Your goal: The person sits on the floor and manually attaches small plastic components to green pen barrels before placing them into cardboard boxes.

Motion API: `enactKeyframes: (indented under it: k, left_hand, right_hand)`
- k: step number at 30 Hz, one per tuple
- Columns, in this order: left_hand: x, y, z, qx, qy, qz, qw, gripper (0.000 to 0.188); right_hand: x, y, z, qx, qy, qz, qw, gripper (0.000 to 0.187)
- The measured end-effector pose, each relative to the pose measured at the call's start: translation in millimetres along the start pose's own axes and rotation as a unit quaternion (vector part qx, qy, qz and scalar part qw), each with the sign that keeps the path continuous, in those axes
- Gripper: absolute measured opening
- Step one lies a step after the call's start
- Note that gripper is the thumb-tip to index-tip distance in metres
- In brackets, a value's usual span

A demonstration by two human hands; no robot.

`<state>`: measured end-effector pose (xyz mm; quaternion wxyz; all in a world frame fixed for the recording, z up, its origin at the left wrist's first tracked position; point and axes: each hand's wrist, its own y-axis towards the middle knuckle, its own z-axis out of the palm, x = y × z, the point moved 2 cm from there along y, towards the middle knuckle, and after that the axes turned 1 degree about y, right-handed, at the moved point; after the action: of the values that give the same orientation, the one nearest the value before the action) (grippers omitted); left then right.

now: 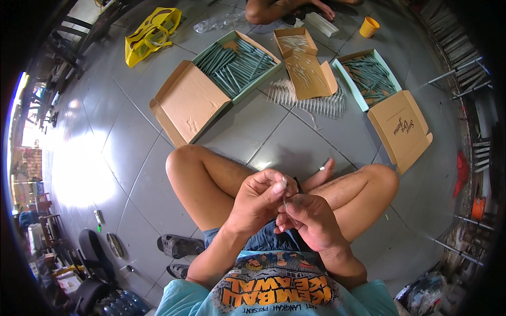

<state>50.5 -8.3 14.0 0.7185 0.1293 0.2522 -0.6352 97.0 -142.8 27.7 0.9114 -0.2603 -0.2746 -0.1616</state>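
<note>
Above my lap my left hand (258, 196) and my right hand (312, 220) meet, both with fingers pinched. Between their fingertips is a thin, see-through piece, mostly hidden, too small to name. Beyond my crossed legs an open box (191, 102) holds many dark green, pen-like sticks (237, 66). To its right, a small open cardboard box (311, 81) contains thin whitish pieces. Around its near edge, a row of slim see-through pointed pieces (319, 105) lies on the floor. Farther right, a second open box (403, 126) holds similar green sticks (370, 76).
A yellow bag (153, 37) and crumpled clear plastic (220, 22) lie at the far left. Another person's hand and leg (274, 9) show at the top, near a yellow cup (369, 27). Sandals (182, 246) sit left of me. Metal racks (464, 73) line the right side.
</note>
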Motion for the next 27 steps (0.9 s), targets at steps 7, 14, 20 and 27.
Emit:
enactKeyframes:
  k: [7,14,20,27]
  left_hand:
    - [-18.2,-0.4,-2.6,-0.08,0.06,0.024,0.995,0.011]
    - [-10.5,-2.8,7.3,-0.125,0.124,-0.018,0.984,0.011]
    - [-9.0,-3.4,20.7,-0.126,0.134,-0.039,0.982,0.012]
    - [-6.3,-4.6,24.7,-0.112,0.176,-0.006,0.978,0.014]
  right_hand:
    - [11.3,-4.0,-11.8,-0.098,-0.386,-0.141,0.906,0.016]
    - [43.1,-3.0,-11.2,-0.146,-0.347,-0.213,0.902,0.015]
    - [58.6,-2.7,-0.2,-0.082,-0.287,-0.204,0.932,0.015]
    - [62.2,-4.8,2.4,-0.062,-0.278,-0.187,0.94,0.015]
